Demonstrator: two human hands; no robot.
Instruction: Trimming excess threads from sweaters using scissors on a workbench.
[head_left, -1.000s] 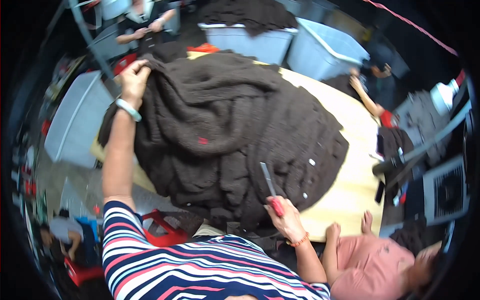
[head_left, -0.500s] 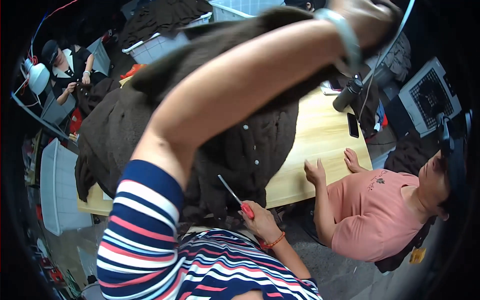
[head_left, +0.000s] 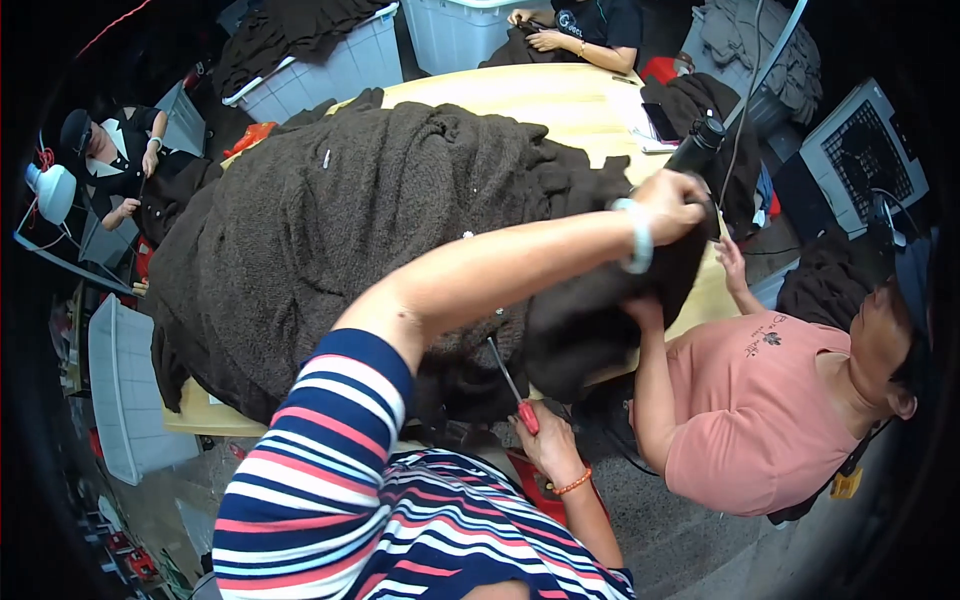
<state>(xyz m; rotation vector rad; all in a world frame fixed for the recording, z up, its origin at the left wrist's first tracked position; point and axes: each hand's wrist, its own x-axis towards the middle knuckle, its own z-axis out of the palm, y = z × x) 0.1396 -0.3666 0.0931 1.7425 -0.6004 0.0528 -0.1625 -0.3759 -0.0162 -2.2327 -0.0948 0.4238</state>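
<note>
While the left hand [head_left: 672,205] clutches a fold of the dark brown knit garment [head_left: 330,230] over the wooden table [head_left: 560,95], the right hand [head_left: 545,435] grips red-handled scissors [head_left: 512,385]; a person in pink [head_left: 770,400] holds the cloth's far edge.

The knitted garment [head_left: 330,230] heaped over the pale yellow wooden table [head_left: 560,95] was dark brown, flecked with a few small white tags. At the table's near edge, the snips [head_left: 512,388] had a red handle and grey blades, the sleeve [head_left: 330,440] was striped navy, white and coral red, the bracelet [head_left: 572,484] was orange and the wristband [head_left: 636,236] pale bluish white. Beside the table, a co-worker's shirt [head_left: 760,400] was salmon pink, and beyond its far edge the bins [head_left: 340,60] were pale grey.
</note>
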